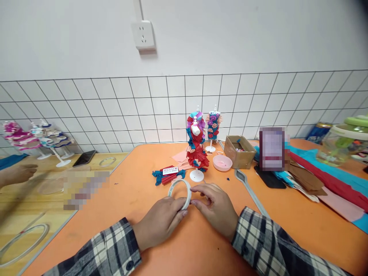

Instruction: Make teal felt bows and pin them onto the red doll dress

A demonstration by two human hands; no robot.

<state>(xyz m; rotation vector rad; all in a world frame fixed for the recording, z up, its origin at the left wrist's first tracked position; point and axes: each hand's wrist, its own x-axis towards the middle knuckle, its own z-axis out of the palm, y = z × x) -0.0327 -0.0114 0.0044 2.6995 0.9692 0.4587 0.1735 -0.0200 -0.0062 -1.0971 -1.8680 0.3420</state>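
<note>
A narrow white roll of tape stands on edge above the orange tabletop, with printing on its inner ring. My left hand grips its lower part, thumb through the ring. At the roll's right outer edge, the curled index finger and thumb of my right hand touch the tape; any loose end is too small to see. Just beyond stands a small dress form dressed in red, blue and purple ruffled paper, on a white round base. To its left lies a bundle of red and blue crepe paper with a white label.
Behind is a second decorated form. Rightward are a pink bowl, a cardboard box, a grey strap, a propped phone and paper strips. At left, another person's hand is over the wooden table.
</note>
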